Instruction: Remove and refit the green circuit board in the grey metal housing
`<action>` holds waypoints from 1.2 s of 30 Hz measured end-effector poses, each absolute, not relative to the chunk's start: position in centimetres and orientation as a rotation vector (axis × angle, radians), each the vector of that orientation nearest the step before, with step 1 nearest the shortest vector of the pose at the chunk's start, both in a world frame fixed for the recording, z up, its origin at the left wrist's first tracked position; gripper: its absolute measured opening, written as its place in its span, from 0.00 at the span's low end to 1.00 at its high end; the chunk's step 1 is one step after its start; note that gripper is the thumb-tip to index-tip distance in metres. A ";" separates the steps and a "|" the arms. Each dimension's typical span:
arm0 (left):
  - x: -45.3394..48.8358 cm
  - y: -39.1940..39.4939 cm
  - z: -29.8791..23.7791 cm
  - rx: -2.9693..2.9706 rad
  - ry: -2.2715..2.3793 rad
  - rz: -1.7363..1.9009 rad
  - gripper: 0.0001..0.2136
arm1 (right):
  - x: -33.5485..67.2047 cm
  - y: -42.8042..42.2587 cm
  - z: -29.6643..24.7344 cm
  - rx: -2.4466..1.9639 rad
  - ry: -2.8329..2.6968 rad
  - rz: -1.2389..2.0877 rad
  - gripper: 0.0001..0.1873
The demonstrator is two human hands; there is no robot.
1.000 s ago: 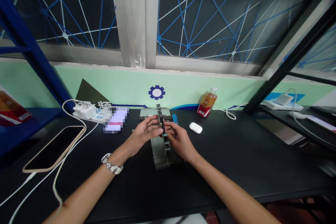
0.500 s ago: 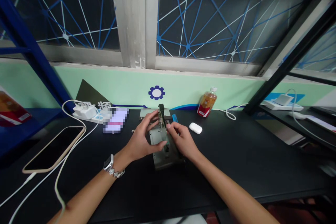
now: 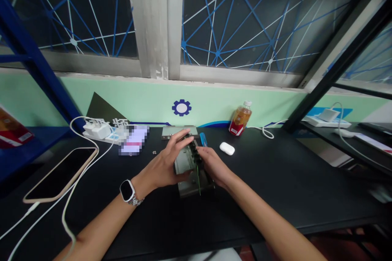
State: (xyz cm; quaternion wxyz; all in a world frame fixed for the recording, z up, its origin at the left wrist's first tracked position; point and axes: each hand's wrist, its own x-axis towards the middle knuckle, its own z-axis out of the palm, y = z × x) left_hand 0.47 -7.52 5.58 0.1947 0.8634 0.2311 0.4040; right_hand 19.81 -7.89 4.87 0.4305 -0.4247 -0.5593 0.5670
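Note:
A green circuit board (image 3: 198,177) with a row of black connectors (image 3: 194,153) stands on edge above a grey metal housing (image 3: 192,191) on the black desk. My left hand (image 3: 165,165) curves round the board's left side, its fingers at the far top end and its thumb low near the housing. From the right, my right hand (image 3: 216,166) grips the board with thumb and fingers pressed close together. Both hands partly hide the housing and the board's lower edge.
Behind the housing lies a flat grey metal plate (image 3: 179,131) beside a blue tool handle (image 3: 203,139). Small screws (image 3: 154,152) are left of my hands. A white earbud case (image 3: 227,148) and drink bottle (image 3: 240,119) stand right; a phone (image 3: 59,175) with cables lies left.
The circuit board has turned in my hands, so its black connectors now face up toward me. My right hand has shifted slightly down and my left thumb has moved left.

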 end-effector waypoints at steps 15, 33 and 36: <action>0.6 -7.0 4.6 1.746 0.746 1.036 0.15 | 19.8 -7.5 3.8 -1.003 -1.496 1.063 0.18; -0.7 -4.7 3.8 1.171 0.839 0.966 0.14 | 21.0 -7.1 4.6 -0.963 -1.462 1.185 0.23; -0.8 -4.5 3.8 1.164 0.869 1.037 0.14 | 21.9 -6.8 5.0 -1.098 -1.456 1.185 0.28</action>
